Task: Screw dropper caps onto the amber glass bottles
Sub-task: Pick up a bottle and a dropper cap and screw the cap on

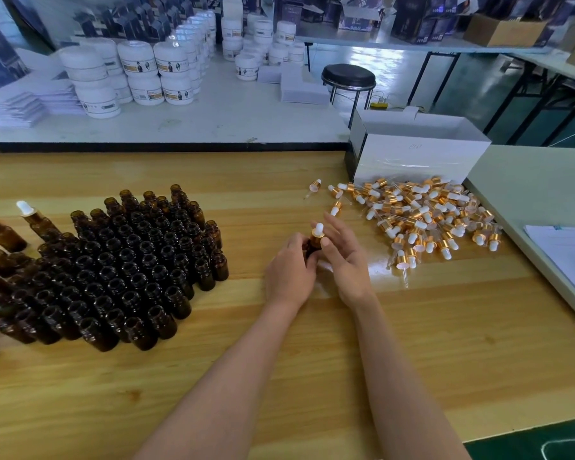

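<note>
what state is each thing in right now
held bottle, cap on
cap, on held bottle, pinched by right grip
left grip, holds held bottle
right grip, pinches cap
open bottles, upright, uncapped
capped bottles, far left, caps on
loose caps, piled, lying
box, open

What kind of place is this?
Probably a small cosmetics packing workshop: a block of open amber bottles, a heap of dropper caps, and stacked white labelled jars behind.
</note>
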